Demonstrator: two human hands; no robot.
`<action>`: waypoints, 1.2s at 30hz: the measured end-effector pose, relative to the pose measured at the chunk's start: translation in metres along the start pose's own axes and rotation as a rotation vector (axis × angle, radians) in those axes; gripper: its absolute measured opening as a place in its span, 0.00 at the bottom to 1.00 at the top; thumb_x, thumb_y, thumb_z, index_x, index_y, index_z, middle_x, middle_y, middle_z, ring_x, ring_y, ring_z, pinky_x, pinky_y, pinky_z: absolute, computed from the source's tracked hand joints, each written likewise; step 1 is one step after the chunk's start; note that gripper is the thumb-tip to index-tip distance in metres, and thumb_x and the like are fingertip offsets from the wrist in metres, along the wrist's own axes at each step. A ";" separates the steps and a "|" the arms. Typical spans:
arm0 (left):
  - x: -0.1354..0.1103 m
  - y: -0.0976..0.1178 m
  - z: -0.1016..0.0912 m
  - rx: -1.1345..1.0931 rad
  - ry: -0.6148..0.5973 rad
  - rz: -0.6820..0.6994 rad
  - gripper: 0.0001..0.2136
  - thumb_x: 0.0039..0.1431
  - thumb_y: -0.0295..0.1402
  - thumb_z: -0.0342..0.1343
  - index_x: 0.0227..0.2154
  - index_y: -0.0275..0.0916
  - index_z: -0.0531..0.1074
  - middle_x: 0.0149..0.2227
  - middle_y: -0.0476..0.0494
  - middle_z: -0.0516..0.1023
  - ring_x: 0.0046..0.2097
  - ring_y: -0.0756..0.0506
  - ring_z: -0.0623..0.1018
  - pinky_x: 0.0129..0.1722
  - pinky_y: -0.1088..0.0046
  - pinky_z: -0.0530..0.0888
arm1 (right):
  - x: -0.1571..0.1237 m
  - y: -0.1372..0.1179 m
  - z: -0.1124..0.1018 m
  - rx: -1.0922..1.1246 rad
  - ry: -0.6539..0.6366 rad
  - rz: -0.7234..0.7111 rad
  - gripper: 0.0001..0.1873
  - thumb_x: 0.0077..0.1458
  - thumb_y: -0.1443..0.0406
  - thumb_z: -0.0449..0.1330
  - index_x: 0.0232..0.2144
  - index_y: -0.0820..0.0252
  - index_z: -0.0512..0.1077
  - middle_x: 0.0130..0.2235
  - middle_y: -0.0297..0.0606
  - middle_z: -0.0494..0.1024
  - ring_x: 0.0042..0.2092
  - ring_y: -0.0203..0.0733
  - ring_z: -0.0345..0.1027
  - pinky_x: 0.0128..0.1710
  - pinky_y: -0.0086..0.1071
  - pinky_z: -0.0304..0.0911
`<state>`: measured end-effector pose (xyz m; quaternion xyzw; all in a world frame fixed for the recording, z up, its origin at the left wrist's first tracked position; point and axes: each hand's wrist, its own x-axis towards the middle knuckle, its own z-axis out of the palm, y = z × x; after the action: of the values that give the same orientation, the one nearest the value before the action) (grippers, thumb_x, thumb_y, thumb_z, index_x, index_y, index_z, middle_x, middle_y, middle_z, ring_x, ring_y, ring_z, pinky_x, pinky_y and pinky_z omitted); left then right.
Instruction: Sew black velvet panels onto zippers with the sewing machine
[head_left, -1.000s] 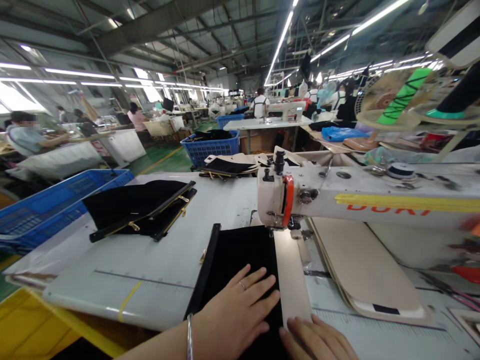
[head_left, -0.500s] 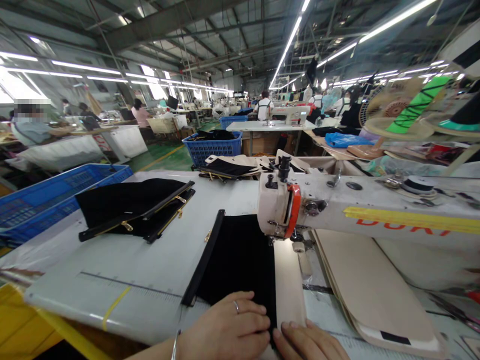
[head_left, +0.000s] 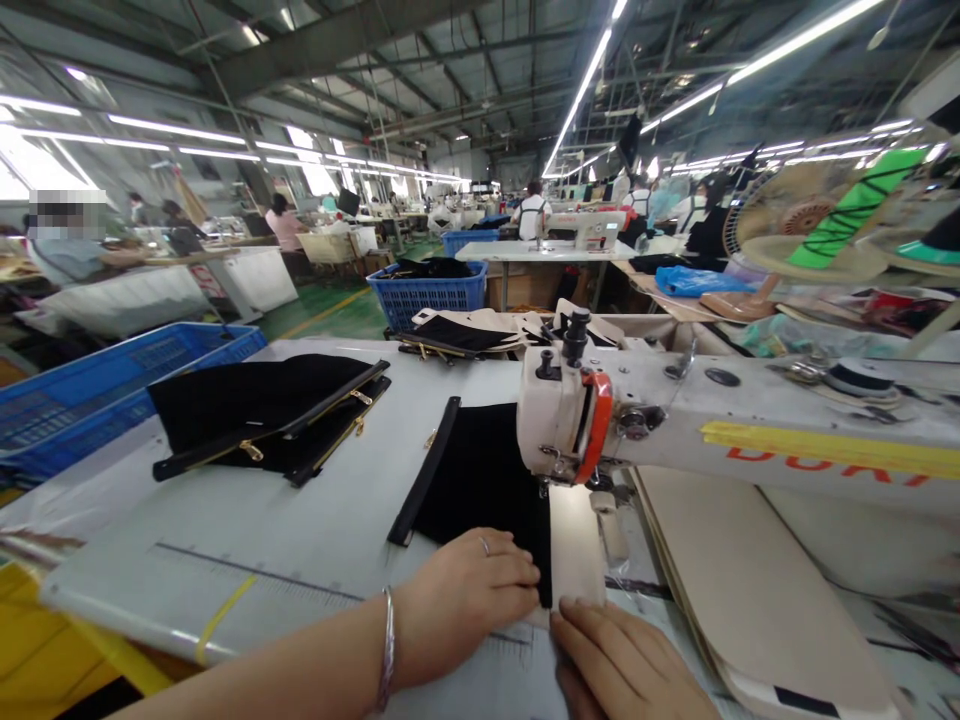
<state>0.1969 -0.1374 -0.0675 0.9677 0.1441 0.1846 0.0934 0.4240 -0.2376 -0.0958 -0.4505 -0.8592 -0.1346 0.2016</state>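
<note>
Under the head of the sewing machine [head_left: 566, 415] lies a black fabric panel [head_left: 480, 470], with a dark zipper strip [head_left: 427, 470] along its left edge. Its right edge meets a beige panel [head_left: 576, 545] below the needle area. My left hand [head_left: 480, 590], wearing a ring and a bracelet, rests flat on the near end of the black panel, fingers stretched out. Flat fingers of my right hand [head_left: 630, 660] press on the near end of the beige panel, close to the seam line. The needle tip is too small to make out.
Black zippered pieces [head_left: 262, 410] lie at the left of the table [head_left: 300, 560]. Stacked beige panels [head_left: 765, 570] sit under the machine arm. More cut pieces [head_left: 480, 330] lie behind. Blue baskets [head_left: 127, 380] stand at the left and beyond; thread cones [head_left: 855, 210] are at right.
The black and beige panels have slid forward, away from me, under the machine head. Both hands have moved forward with them, the left reaching further in.
</note>
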 end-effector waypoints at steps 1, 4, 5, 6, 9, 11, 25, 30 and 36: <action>0.002 -0.004 0.000 0.001 -0.007 0.005 0.08 0.64 0.29 0.49 0.43 0.39 0.71 0.49 0.48 0.77 0.54 0.49 0.72 0.61 0.66 0.64 | 0.001 0.000 0.000 0.005 -0.013 0.020 0.19 0.58 0.63 0.59 0.52 0.53 0.70 0.52 0.29 0.73 0.50 0.38 0.69 0.49 0.31 0.67; 0.007 -0.016 -0.002 0.015 -0.022 0.041 0.09 0.65 0.29 0.48 0.44 0.38 0.71 0.50 0.48 0.77 0.54 0.49 0.72 0.59 0.66 0.65 | 0.009 0.004 -0.004 0.016 -0.034 0.051 0.21 0.57 0.63 0.58 0.54 0.54 0.69 0.54 0.29 0.72 0.52 0.39 0.67 0.52 0.31 0.65; 0.009 -0.019 -0.003 0.020 -0.029 0.053 0.09 0.65 0.28 0.48 0.44 0.37 0.71 0.50 0.48 0.77 0.54 0.48 0.72 0.59 0.67 0.65 | 0.013 0.006 -0.006 0.020 -0.031 0.050 0.20 0.58 0.63 0.57 0.54 0.55 0.69 0.54 0.30 0.72 0.52 0.39 0.66 0.52 0.31 0.64; 0.011 -0.023 -0.005 0.024 -0.037 0.065 0.09 0.65 0.28 0.48 0.44 0.37 0.71 0.50 0.48 0.77 0.54 0.48 0.72 0.58 0.67 0.65 | 0.016 0.008 -0.008 0.027 -0.026 0.044 0.19 0.59 0.64 0.55 0.53 0.55 0.69 0.54 0.30 0.72 0.52 0.38 0.66 0.51 0.31 0.64; 0.017 -0.030 -0.010 0.026 -0.073 0.088 0.10 0.65 0.27 0.47 0.44 0.37 0.70 0.50 0.48 0.77 0.53 0.48 0.72 0.56 0.68 0.66 | 0.025 0.014 -0.013 0.055 0.006 0.045 0.20 0.59 0.71 0.47 0.50 0.55 0.71 0.51 0.30 0.74 0.49 0.36 0.67 0.48 0.30 0.63; 0.018 -0.033 -0.014 0.026 -0.090 0.099 0.10 0.65 0.28 0.47 0.45 0.37 0.70 0.49 0.48 0.76 0.51 0.48 0.72 0.54 0.68 0.68 | 0.028 0.018 -0.014 0.088 0.027 0.082 0.23 0.58 0.75 0.45 0.48 0.54 0.72 0.48 0.29 0.75 0.47 0.34 0.67 0.48 0.30 0.61; 0.017 -0.040 -0.014 -0.001 -0.056 0.153 0.12 0.66 0.28 0.46 0.49 0.36 0.70 0.52 0.46 0.76 0.53 0.48 0.71 0.56 0.71 0.67 | 0.017 0.014 -0.005 0.185 -0.041 0.256 0.21 0.61 0.73 0.47 0.49 0.51 0.71 0.52 0.29 0.72 0.54 0.40 0.62 0.52 0.37 0.53; 0.014 -0.041 -0.005 -0.053 -0.013 0.097 0.12 0.64 0.26 0.48 0.48 0.38 0.71 0.51 0.48 0.76 0.51 0.49 0.71 0.54 0.70 0.67 | 0.022 0.011 -0.008 0.180 0.014 0.263 0.17 0.60 0.70 0.51 0.48 0.53 0.73 0.50 0.31 0.73 0.52 0.40 0.63 0.51 0.37 0.54; 0.014 -0.042 0.000 -0.080 -0.034 0.052 0.13 0.63 0.25 0.48 0.48 0.40 0.72 0.51 0.50 0.77 0.51 0.49 0.72 0.53 0.69 0.67 | 0.027 0.009 -0.011 0.169 0.009 0.254 0.17 0.60 0.68 0.51 0.49 0.53 0.72 0.52 0.31 0.73 0.52 0.40 0.63 0.51 0.37 0.55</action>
<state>0.1992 -0.0934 -0.0723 0.9696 0.1099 0.1760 0.1299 0.4201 -0.2178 -0.0734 -0.5364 -0.8028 -0.0372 0.2579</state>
